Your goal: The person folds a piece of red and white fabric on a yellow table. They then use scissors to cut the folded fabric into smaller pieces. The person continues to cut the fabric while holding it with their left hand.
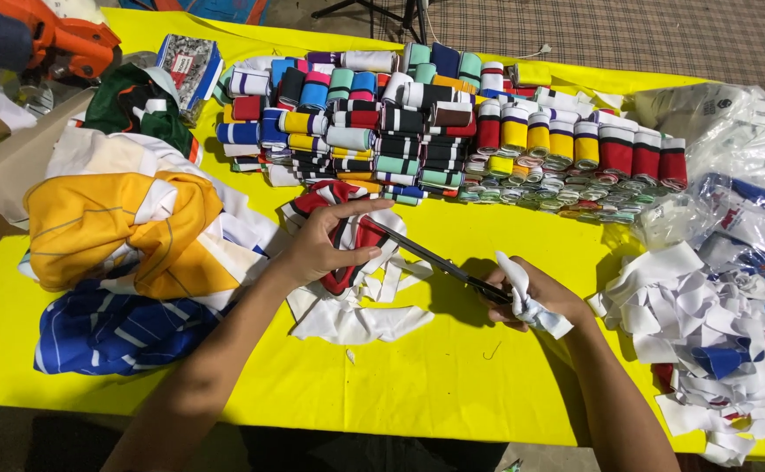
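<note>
My left hand (323, 243) presses down and grips a red, black and white piece of fabric (358, 238) lying on a yellow table (452, 376). My right hand (535, 301) holds black scissors (430, 256) whose handles are wrapped in white cloth (526, 301). The scissor blades point left and reach into the fabric beside my left thumb. White offcuts (356, 319) lie under and just below the fabric.
Rows of folded striped knit bands (452, 131) fill the far middle. Yellow, white and blue garments (129, 253) are piled at left. A heap of white scraps (706, 323) and clear plastic bags (732, 149) sit at right. An orange tool (68, 39) is at the far left corner.
</note>
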